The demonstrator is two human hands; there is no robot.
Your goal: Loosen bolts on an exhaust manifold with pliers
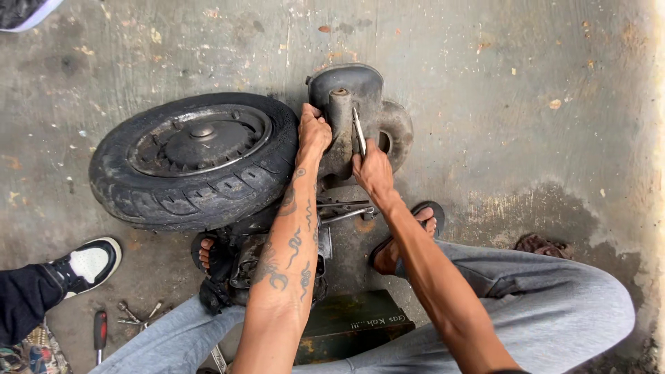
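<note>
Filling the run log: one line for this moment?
left hand: grips engine casing | right hand: holds metal tool against casing | wheel: lying beside

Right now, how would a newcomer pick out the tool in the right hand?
Find the black scooter tyre lying on the concrete. Right of it stands a grey engine casing. The right hand presses a slim metal tool against it, the only bright sliver there.

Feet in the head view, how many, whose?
3: the wearer's sandalled left foot under the tyre, the right foot beside the engine, another person's sneaker far left. Others may be hidden.
</note>
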